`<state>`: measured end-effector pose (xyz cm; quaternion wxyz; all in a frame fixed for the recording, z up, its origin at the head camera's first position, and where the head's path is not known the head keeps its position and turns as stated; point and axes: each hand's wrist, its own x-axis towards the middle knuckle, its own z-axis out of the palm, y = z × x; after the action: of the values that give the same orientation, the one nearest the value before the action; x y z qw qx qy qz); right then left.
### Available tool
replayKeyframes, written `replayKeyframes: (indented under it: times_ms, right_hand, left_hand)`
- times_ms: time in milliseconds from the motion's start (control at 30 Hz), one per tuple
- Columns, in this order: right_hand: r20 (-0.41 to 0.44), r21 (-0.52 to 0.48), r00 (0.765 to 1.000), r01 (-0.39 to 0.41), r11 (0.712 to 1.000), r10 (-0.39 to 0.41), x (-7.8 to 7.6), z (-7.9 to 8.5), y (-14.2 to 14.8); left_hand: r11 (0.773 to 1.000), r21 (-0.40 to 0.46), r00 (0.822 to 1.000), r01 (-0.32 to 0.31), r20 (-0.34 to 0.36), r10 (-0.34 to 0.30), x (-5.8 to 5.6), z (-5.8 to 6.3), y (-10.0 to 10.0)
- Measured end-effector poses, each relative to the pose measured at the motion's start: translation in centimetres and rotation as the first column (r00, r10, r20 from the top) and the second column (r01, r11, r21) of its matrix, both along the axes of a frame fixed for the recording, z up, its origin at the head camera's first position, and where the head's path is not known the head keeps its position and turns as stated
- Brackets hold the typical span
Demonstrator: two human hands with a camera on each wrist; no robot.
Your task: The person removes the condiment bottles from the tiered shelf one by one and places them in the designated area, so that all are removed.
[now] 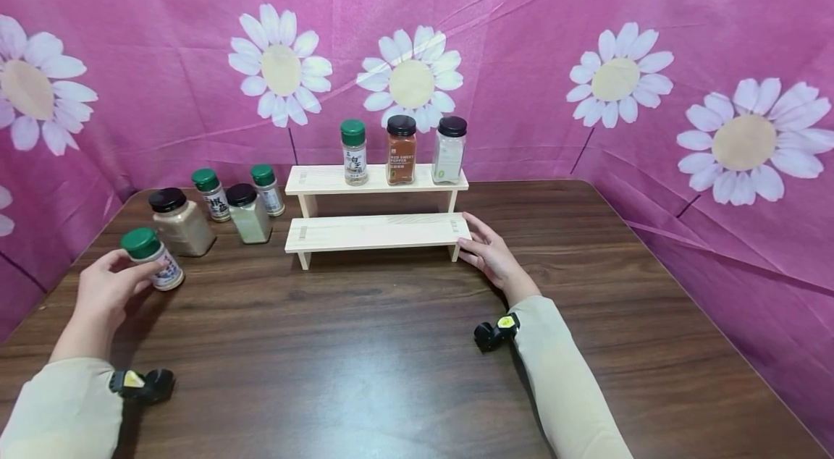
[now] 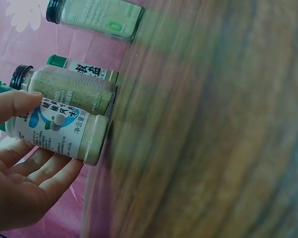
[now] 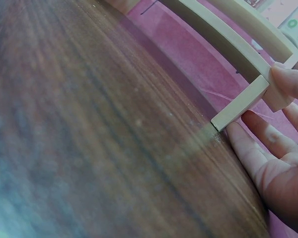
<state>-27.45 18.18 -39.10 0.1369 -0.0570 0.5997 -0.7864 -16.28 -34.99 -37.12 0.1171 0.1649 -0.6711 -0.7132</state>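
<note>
At the table's left, my left hand [image 1: 104, 289] holds a green-capped spice jar [image 1: 170, 272], thumb on one side and fingers on the other. In the left wrist view the jar's white label [image 2: 64, 130] faces the camera, and its base is at or close to the tabletop. My right hand [image 1: 493, 256] grips the right end of the lower step of a pale wooden two-tier rack [image 1: 378, 233]. The right wrist view has the thumb on the board's end and fingers beside the leg [image 3: 241, 104].
On the rack's upper tier stand a green-capped jar [image 1: 355, 162], a red pepper jar [image 1: 401, 158] and a black-capped jar [image 1: 449, 158]. Left of the rack are a large black-capped jar [image 1: 185, 229], a smaller one [image 1: 250, 222] and two green-capped jars. A pink flowered cloth [image 1: 521, 82] hangs behind.
</note>
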Motion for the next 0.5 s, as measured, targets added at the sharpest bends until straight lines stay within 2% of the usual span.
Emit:
replayKeyframes:
  times_ms: [233,300,500]
  right_hand:
    - [0.009,-0.002,1.000,-0.003,1.000,0.003,-0.1,0.0,0.0]
    - [0.009,-0.001,1.000,-0.003,1.000,0.003,-0.1,0.0,0.0]
    - [0.007,0.000,1.000,-0.007,1.000,0.007,-0.1,-0.1,0.1]
  left_hand:
    - [1.000,0.019,1.000,0.013,-0.008,-0.013,-0.7,-1.6,-1.5]
    - [1.000,0.006,1.000,0.013,0.007,-0.013,-0.6,-1.5,-1.3]
    - [0.999,-0.051,1.000,0.017,0.002,-0.017,-1.2,-2.5,-2.0]
